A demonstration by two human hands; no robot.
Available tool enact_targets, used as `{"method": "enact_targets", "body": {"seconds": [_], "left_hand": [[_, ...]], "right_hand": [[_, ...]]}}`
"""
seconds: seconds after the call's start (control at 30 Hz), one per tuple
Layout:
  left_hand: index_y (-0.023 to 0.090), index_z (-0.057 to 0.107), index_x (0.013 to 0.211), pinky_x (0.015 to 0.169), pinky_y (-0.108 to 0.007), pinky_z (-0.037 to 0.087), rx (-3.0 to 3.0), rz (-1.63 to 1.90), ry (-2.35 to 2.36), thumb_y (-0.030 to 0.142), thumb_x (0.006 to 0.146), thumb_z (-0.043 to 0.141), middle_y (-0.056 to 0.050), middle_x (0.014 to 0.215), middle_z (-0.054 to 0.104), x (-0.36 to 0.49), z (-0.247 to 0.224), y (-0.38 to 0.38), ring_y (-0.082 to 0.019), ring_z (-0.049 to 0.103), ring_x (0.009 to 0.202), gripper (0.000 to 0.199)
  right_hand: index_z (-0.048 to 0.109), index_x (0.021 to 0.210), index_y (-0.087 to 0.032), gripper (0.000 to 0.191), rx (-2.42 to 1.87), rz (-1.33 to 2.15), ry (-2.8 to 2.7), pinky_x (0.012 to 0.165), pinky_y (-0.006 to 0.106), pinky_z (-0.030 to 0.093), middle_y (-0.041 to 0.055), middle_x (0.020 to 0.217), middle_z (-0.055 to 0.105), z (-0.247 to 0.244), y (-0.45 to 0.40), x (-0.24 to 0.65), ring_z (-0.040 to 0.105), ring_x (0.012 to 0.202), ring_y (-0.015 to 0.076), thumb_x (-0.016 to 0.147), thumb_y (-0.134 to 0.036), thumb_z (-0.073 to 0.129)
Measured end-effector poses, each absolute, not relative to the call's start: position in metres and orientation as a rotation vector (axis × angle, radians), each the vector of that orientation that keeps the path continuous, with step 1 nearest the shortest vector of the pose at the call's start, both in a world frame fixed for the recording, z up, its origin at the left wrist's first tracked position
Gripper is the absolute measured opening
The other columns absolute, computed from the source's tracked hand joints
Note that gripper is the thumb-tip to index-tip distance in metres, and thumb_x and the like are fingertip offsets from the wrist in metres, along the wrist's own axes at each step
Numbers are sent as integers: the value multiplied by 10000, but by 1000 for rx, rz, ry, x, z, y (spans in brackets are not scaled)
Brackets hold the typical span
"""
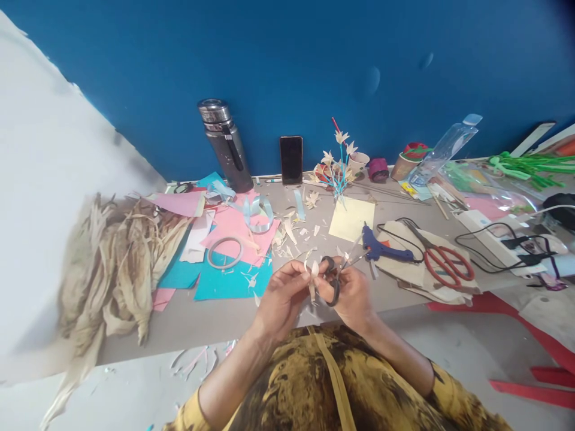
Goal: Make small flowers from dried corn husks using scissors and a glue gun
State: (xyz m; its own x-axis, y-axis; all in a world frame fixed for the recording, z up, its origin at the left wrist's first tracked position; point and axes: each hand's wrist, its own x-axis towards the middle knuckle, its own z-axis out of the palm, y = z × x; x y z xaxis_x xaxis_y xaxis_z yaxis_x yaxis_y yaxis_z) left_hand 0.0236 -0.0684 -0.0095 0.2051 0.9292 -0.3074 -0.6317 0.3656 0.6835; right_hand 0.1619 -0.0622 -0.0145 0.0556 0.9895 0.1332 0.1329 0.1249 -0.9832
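Near the table's front edge, my left hand (286,291) pinches a small cream flower of dried husk (315,270). Its pale petals stick up between the thumbs and its short stem end points down. My right hand (356,297) is closed beside it, fingertips at the flower. Small black-handled scissors (335,287) hang on the right hand's fingers, blades pointing away to the right. Cream husk scraps (290,234) lie just beyond the hands. Farther back, a bunch of similar flowers on blue stems (340,164) stands upright.
A blue glue gun (387,246) and red-handled scissors (449,266) lie to the right, near a white power strip (489,242). Dried husks (121,263) hang over the left edge. A tape roll (224,240) rests on coloured paper. A flask (231,152) and phone (291,160) stand behind.
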Motion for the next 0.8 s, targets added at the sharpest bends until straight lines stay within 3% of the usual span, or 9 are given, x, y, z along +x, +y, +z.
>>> {"method": "enact_targets", "body": {"seconds": [0.17, 0.23, 0.33, 0.43, 0.5, 0.67, 0.8], "left_hand": [[165, 654, 712, 700, -279, 460, 555, 1071, 709, 324, 731, 821, -19, 776, 604, 18, -13, -71, -144, 572, 706, 231], [160, 670, 673, 706, -297, 455, 779, 1006, 834, 380, 802, 748, -46, 756, 621, 14, -16, -71, -163, 574, 704, 266], [170, 689, 677, 724, -280, 434, 1126, 1086, 1168, 322, 810, 731, -49, 761, 660, 9, -19, -68, -164, 578, 734, 207], [191, 640, 692, 620, -254, 403, 1129, 1187, 1332, 286, 778, 751, 10, 617, 606, 9, -15, -66, -126, 519, 594, 169], [191, 625, 688, 576, -249, 390, 1091, 1209, 1298, 316, 795, 734, 25, 561, 570, 12, -10, -66, -113, 488, 538, 197], [179, 688, 790, 669, -260, 458, 1054, 1275, 1132, 260, 718, 808, -15, 766, 662, 18, -1, -64, -139, 593, 699, 161], [168, 664, 727, 670, -250, 445, 903, 1289, 1031, 268, 724, 823, -1, 696, 650, 21, -3, -61, -113, 575, 646, 188]], "right_hand": [[629, 804, -191, 124, -1266, 930, -1288, 525, 226, 486, -16, 664, 638, -13, -59, 169, 561, 537, 112, 742, -284, 682], [635, 816, -197, 111, -1277, 884, -1306, 528, 231, 481, -17, 672, 639, -13, -57, 173, 555, 540, 113, 746, -271, 678], [646, 837, -208, 103, -1260, 781, -1399, 547, 239, 478, -13, 709, 655, -14, -56, 177, 536, 555, 114, 746, -239, 682], [637, 851, -218, 93, -1202, 685, -1523, 559, 232, 470, -21, 732, 656, -14, -56, 177, 514, 553, 105, 767, -210, 676], [625, 849, -219, 86, -1175, 628, -1592, 550, 225, 454, -30, 708, 630, -14, -56, 177, 499, 543, 100, 779, -193, 668], [615, 861, -214, 119, -1083, 523, -1732, 579, 249, 452, -8, 720, 609, -13, -50, 176, 537, 600, 127, 774, -137, 638], [628, 867, -208, 111, -1088, 575, -1727, 589, 256, 465, 10, 758, 641, -14, -47, 174, 559, 626, 138, 768, -166, 657]]}}
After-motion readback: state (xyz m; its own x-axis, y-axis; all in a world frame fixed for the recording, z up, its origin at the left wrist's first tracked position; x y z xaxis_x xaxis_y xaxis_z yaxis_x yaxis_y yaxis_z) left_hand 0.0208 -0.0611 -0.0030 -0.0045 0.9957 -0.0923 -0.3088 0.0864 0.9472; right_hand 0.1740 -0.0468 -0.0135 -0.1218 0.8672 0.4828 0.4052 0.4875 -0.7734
